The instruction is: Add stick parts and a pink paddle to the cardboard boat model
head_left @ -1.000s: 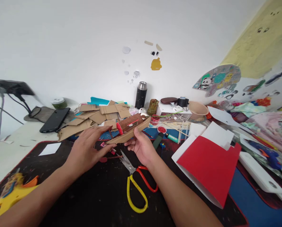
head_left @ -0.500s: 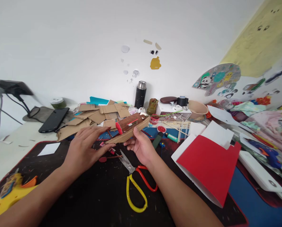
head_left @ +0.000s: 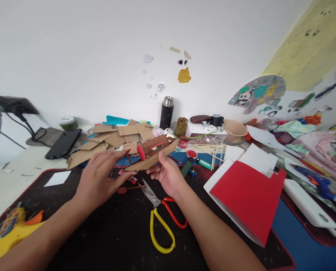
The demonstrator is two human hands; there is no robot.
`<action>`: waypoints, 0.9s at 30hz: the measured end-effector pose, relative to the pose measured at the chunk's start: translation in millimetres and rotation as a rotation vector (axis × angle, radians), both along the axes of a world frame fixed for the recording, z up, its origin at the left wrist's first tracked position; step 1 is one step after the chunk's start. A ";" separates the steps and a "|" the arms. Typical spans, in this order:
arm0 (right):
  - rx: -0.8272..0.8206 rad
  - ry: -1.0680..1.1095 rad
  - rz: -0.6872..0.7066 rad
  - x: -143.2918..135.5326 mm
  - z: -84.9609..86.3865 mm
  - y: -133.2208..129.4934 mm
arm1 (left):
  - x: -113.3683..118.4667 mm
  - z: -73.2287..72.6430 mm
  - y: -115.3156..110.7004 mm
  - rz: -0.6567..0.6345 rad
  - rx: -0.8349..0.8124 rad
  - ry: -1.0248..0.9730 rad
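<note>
A model boat [head_left: 152, 160] made of cardboard, with a brown rounded cabin and a red cabin end, is held tilted above the dark mat. My right hand [head_left: 170, 175] grips its hull near the middle, thumb on the near side and fingers beneath. At the left end, my left hand [head_left: 100, 173] has its fingertips at a small brown upright piece and its thumb below the hull; exact contact there is partly hidden. Under the boat lie scissors [head_left: 155, 202] with one yellow and one red handle, their blades parted. A thin brown stick with a round reddish end [head_left: 122, 191] lies beside the blades.
A yellow glue gun [head_left: 18, 235] lies at the left front, and a folded red card [head_left: 248, 195] at the right. Behind are cardboard scraps [head_left: 115, 139], a black thermos [head_left: 166, 113], a green lighter [head_left: 204, 163] and wooden sticks. A phone [head_left: 63, 143] rests at the left.
The view has shifted very slightly. Both hands keep the same hold on the boat, with no other visible movement.
</note>
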State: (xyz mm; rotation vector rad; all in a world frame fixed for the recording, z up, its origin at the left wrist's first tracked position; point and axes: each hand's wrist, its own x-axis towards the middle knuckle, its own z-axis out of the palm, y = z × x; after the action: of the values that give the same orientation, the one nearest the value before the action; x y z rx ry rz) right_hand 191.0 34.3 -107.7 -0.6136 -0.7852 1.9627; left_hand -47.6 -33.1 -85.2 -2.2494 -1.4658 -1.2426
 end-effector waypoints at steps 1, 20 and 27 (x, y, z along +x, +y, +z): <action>0.001 0.000 -0.001 0.1 0.1 -0.2 | 0.1 0.0 -0.3 0.002 -0.005 0.000; 0.042 0.056 -0.067 5.7 7.1 2.0 | 17.3 29.3 -2.4 -0.286 -0.935 -1.330; 0.058 0.044 -0.072 3.9 6.4 1.4 | 25.4 25.1 0.2 -0.234 -0.962 -1.536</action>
State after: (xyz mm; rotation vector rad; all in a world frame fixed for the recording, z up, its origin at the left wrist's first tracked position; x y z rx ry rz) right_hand 194.9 35.7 -101.3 -0.5548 -0.7798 1.8748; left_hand -22.2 -32.9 -60.1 -1.5804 -2.6702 -3.2673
